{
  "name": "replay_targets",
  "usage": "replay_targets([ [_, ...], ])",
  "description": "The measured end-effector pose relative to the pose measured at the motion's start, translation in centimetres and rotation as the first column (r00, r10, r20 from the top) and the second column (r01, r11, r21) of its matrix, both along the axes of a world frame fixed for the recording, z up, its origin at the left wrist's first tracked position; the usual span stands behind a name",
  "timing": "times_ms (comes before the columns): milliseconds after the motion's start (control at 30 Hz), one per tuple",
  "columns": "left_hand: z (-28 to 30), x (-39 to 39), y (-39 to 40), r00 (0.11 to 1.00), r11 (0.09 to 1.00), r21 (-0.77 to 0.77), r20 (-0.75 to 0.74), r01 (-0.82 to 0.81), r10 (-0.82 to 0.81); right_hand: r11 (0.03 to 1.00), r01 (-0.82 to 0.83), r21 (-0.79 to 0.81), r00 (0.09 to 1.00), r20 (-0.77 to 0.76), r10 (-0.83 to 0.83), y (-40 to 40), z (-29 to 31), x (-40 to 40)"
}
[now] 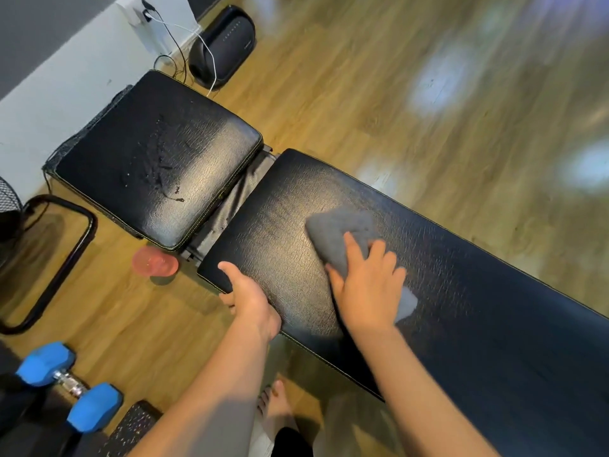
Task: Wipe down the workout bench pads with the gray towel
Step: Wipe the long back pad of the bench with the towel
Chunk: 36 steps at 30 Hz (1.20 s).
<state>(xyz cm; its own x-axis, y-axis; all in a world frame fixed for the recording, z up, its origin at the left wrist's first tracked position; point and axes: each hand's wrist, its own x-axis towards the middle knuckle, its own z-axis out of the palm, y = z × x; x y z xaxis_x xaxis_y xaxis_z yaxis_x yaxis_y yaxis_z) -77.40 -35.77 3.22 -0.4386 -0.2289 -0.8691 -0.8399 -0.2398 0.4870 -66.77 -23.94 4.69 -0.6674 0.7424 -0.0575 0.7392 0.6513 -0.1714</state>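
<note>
Your long bench pad [461,291] carries the gray towel [339,235], which lies flat beneath your right hand [367,285], its spread straight fingers [354,247] pressing it down. Your left hand [247,298] grips the pad's near edge, thumb on top.

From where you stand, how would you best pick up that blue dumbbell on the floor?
Grip the blue dumbbell by its bare metal handle, coming from above. It lies on its side on the wooden floor, and the narrow bar between the two bulky heads suits curled fingers.
</note>
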Motion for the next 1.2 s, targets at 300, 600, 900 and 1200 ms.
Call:
replay_targets([
  [300,-0.2,-0.2,-0.7,0.996,0.994,0.083,0.044,-0.075,0.071,0.971,-0.23,-0.064,0.969,0.072,0.234,-8.3,-0.7,4.7],
  [600,0.6,-0.2,0.1,0.994,1.0,-0.019,0.11,-0.01,0.012,0.998,0.061,-0.035,0.997,0.042,-0.06,5.2,0.0,-8.2],
  [900,1.1,0.1,0.3,0.977,0.965,-0.15,0.037,0.215,-0.212,0.995,-0.102,-0.021,0.994,0.034,0.102,-1.9,-0.1,-6.4],
  [1200,3.1,-4.1,-2.7,0.991,0.969,0.231,0.08,0.085,-0.106,0.935,-0.337,-0.107,0.933,0.093,0.347,-8.8,-0.1,-0.4],
])
